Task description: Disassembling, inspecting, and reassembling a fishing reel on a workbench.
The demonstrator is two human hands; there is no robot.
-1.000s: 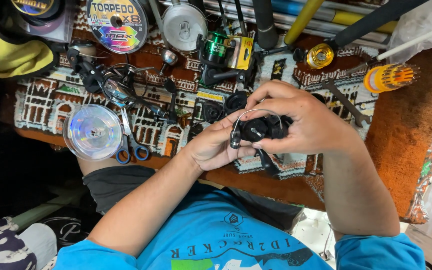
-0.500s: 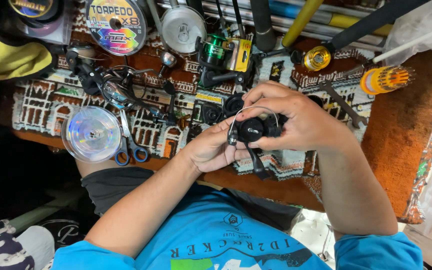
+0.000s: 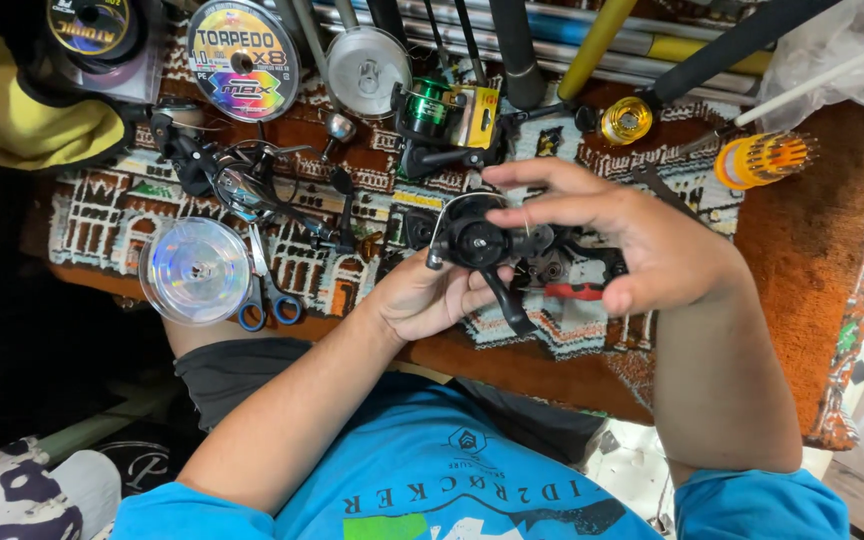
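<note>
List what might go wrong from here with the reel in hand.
1. The black reel sits only in the left hand. The right hand has its fingers spread over it, so the reel may slip onto the crowded mat.
2. The red-handled tool lies just under the right hand and could get knocked.
3. The blue-handled scissors lie near the mat's edge, beside the left forearm, and a nudge might push them off.

Reels (image 3: 252, 185) and scissors (image 3: 264, 295) crowd left; rug's right (image 3: 802, 250) seemingly open.
</note>
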